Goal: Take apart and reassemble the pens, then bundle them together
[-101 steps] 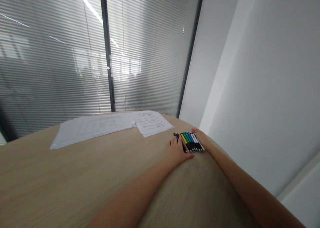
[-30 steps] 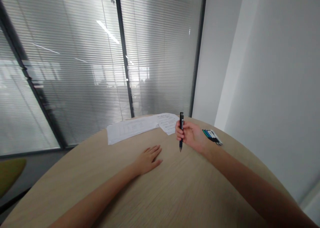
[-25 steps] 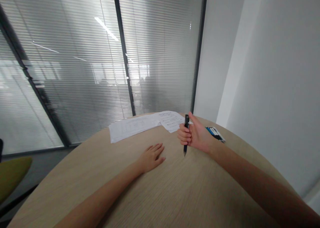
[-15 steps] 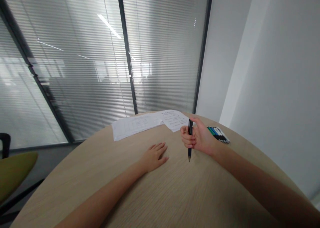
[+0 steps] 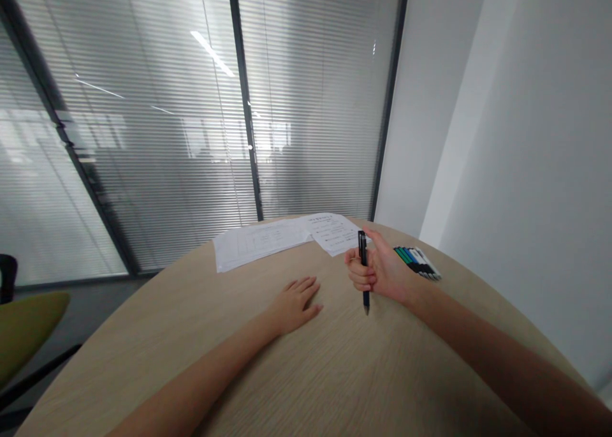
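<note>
My right hand [image 5: 382, 271] grips a dark ballpoint pen [image 5: 366, 302] held nearly upright, with its clip end on top and its tip pointing down above the wooden table [image 5: 306, 373]. The fingers curl around the barrel and the thumb sits near the upper end. Palm down, my left hand [image 5: 294, 306] lies flat on the tabletop with its fingers stretched out and nothing in it. Printed paper sheets [image 5: 258, 242] lie beyond both hands, toward the far edge.
Right of my right hand lies a row of several markers [image 5: 417, 263] with green, blue, black and white parts. Glass panels with blinds [image 5: 310, 105] and a white wall [image 5: 535, 137] stand behind the table. A yellow-green chair [image 5: 29, 328] is at the left.
The pen has tilted slightly, its tip swinging a little to the right and its top a little to the left. My left hand stays flat in place. The view has shifted slightly.
</note>
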A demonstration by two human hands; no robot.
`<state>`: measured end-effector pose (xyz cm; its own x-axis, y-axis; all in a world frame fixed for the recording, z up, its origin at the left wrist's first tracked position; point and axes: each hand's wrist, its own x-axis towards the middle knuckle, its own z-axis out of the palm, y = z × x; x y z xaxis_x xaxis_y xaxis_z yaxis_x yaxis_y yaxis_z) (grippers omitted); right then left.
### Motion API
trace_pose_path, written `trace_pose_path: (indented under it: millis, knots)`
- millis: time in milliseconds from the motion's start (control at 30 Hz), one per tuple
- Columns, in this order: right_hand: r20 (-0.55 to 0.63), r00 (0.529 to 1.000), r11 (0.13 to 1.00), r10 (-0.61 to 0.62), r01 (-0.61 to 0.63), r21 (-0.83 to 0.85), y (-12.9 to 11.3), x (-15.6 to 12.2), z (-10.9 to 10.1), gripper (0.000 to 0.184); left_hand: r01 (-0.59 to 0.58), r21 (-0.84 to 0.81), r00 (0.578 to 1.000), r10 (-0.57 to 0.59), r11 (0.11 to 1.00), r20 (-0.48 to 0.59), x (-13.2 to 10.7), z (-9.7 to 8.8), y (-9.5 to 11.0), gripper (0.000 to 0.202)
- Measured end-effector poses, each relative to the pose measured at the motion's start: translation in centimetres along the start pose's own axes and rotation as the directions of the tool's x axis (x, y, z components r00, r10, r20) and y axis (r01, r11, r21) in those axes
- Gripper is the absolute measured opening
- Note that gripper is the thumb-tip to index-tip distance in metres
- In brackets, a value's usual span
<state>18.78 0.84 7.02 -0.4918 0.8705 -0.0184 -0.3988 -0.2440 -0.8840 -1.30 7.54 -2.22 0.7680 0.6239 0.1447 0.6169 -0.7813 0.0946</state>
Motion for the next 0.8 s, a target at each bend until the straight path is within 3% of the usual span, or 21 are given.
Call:
trace_pose_path:
  millis: [200, 400, 633, 800]
  knots:
    - [-0.039, 0.998, 0.998, -0.058, 0.059, 0.017, 0.5, 0.2, -0.2, 0.056, -0.008, 0.016, 1.000, 0.009, 1.000, -0.021, 0.0, 0.2, -0.1, 0.051]
    - [-0.033, 0.999, 1.000, -0.018, 0.019, 0.006, 0.2, 0.3, -0.1, 0.066, -0.012, 0.015, 1.000, 0.012, 1.000, -0.017, 0.0, 0.2, 0.0, 0.052]
    - [-0.097, 0.990, 0.995, -0.100, 0.102, 0.017, -0.3, 0.1, -1.1, 0.061, -0.006, 0.008, 1.000, 0.006, 1.000, 0.003, -0.2, 0.0, 0.0, 0.053]
    - [-0.253, 0.963, 0.993, -0.088, 0.064, -0.102, -0.6, 0.6, -2.7, 0.051, -0.008, 0.007, 1.000, 0.007, 1.000, 0.006, -0.1, 0.0, 0.0, 0.053]
